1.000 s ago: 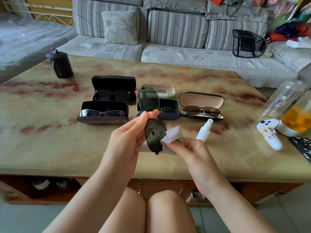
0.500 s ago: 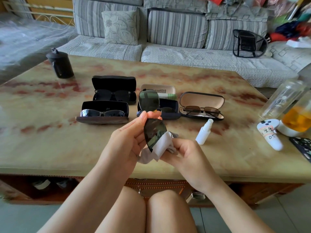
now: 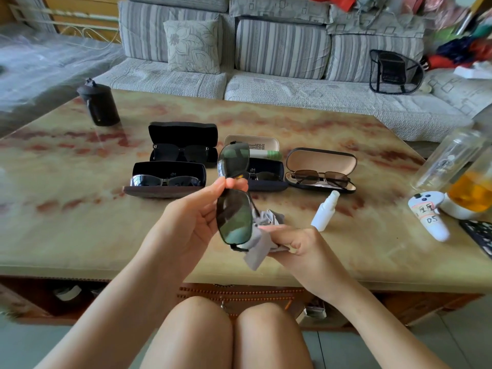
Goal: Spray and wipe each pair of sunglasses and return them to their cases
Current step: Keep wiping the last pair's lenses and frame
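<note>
A yellow-green marbled stone table (image 3: 80,235) fills the scene, with open sunglasses cases (image 3: 183,133) clustered at its middle (the rightmost, beige-lined, holds a brown-tinted pair). Above the near edge, the left hand (image 3: 191,222) pinches the bridge of the dark-lensed, black-framed sunglasses (image 3: 234,217), which are held on end. The right hand (image 3: 300,246), fingers curled, grips a crumpled grey wiping cloth (image 3: 257,251) against the lower lens. A small white spray bottle (image 3: 324,211) rests just far-right of that hand.

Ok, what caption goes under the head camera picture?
Left hand pinches green-lensed sunglasses; right hand holds a grey cloth against the near lens.
</note>
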Tool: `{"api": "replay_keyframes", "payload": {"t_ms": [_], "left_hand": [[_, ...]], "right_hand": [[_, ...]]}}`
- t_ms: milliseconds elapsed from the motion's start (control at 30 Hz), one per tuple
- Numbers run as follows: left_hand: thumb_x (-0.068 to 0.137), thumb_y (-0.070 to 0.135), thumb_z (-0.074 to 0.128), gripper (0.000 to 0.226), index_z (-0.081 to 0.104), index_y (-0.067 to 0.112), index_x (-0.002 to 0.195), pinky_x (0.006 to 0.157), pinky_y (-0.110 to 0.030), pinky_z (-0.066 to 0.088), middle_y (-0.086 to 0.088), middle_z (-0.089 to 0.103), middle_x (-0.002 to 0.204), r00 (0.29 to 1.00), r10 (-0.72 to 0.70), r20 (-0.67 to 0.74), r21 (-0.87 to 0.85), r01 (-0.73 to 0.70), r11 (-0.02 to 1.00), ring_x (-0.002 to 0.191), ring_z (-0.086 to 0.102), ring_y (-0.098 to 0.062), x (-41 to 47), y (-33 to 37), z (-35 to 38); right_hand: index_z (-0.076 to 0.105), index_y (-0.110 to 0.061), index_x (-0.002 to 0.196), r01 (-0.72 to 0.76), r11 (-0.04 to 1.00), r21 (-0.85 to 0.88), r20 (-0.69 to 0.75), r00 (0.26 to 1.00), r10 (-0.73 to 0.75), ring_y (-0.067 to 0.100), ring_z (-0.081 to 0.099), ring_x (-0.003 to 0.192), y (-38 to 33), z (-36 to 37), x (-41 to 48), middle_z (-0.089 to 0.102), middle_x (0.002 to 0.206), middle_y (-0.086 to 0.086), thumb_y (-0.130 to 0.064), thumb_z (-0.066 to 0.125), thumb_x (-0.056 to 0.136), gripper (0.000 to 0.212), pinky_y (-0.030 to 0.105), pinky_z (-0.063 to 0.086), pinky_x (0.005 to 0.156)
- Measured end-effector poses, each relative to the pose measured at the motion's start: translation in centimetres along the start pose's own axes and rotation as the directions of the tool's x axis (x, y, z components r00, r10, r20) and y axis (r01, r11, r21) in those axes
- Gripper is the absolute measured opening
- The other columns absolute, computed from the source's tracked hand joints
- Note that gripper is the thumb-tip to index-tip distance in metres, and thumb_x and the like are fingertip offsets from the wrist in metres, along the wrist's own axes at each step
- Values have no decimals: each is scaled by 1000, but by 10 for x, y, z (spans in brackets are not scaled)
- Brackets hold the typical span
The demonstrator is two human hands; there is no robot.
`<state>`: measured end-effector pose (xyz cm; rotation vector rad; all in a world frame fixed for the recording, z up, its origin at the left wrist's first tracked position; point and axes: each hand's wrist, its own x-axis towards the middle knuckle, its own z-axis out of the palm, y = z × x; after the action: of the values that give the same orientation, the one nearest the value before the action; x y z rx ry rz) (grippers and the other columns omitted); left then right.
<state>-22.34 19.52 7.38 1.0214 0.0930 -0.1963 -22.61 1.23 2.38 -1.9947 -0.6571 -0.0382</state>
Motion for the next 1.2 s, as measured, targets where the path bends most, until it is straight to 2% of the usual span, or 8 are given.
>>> {"api": "replay_keyframes", "payload": {"t_ms": [33, 167, 300, 433, 667, 800, 1033, 1200], "left_hand": [[90, 18, 51, 21, 71, 13, 84, 75, -22, 58, -6, 75, 101, 1000, 19, 8, 41, -19, 999, 89, 70, -11, 1, 2, -2], [78, 22, 57, 22, 77, 14, 74, 81, -25, 58, -6, 75, 96, 994, 94, 58, 202, -104, 974, 98, 71, -16, 4, 12, -12], [78, 24, 57, 22, 76, 12, 79, 76, -24, 58, -8, 75, 98, 987, 133, 87, 293, -153, 944, 95, 71, -16, 4, 21, -18], [78, 25, 58, 23, 79, 18, 72, 71, -20, 55, -8, 75, 100, 985, 102, 139, 350, -145, 925, 93, 71, -14, 3, 25, -20], [79, 29, 59, 31, 75, 5, 91, 80, -21, 57, -5, 76, 98, 984, 137, 111, 438, -172, 882, 94, 71, -15, 4, 13, -19], [78, 32, 61, 29, 78, 11, 88, 87, -27, 55, -5, 76, 94, 978, 186, 96, 483, -209, 850, 95, 71, -17, 4, 9, -19], [79, 37, 59, 24, 77, 22, 72, 69, -16, 50, 3, 75, 78, 954, 277, 114, 551, -293, 782, 75, 67, -6, 0, -1, -16], [94, 19, 52, 27, 70, 10, 75, 77, -29, 57, -5, 76, 82, 963, 202, 181, 499, -266, 825, 88, 73, -22, 1, -6, -12]], "right_hand": [[74, -15, 79, -70, 997, 12, -3, 998, 70, 24, 64, 78, 4, -2, -1, 73, 80, 3, -12, 63, 87, 14, 33, 46, 69], [75, -22, 84, -263, 963, 64, -139, 953, 270, 4, 59, 73, 13, -14, 5, 72, 76, -6, -3, 61, 90, 24, 15, 42, 67], [70, -8, 85, -366, 929, -52, -137, 924, 356, 20, 60, 75, 23, -25, 16, 69, 79, 13, -12, 58, 94, 16, 19, 38, 61], [70, -23, 75, -328, 937, 118, -137, 929, 343, -3, 56, 63, 17, -25, 22, 66, 65, -11, -13, 66, 90, 18, 12, 41, 60], [74, -20, 78, -117, 947, 298, -176, 969, 175, 11, 52, 76, -18, -18, 39, 63, 75, 19, -35, 72, 81, 15, 30, 38, 71], [76, -25, 77, -92, 933, 347, -182, 970, 163, 10, 60, 85, -30, -11, 44, 69, 79, 15, -41, 74, 78, 16, 28, 43, 80], [78, -15, 79, -266, 757, 597, -114, 906, 408, 20, 68, 88, -35, -5, 44, 74, 87, 8, -35, 79, 52, 34, 33, 48, 89], [75, -21, 63, -249, 564, 787, -65, 877, 477, 8, 64, 73, -34, -14, 47, 68, 72, -5, -19, 69, 69, 8, 24, 46, 72]]}}
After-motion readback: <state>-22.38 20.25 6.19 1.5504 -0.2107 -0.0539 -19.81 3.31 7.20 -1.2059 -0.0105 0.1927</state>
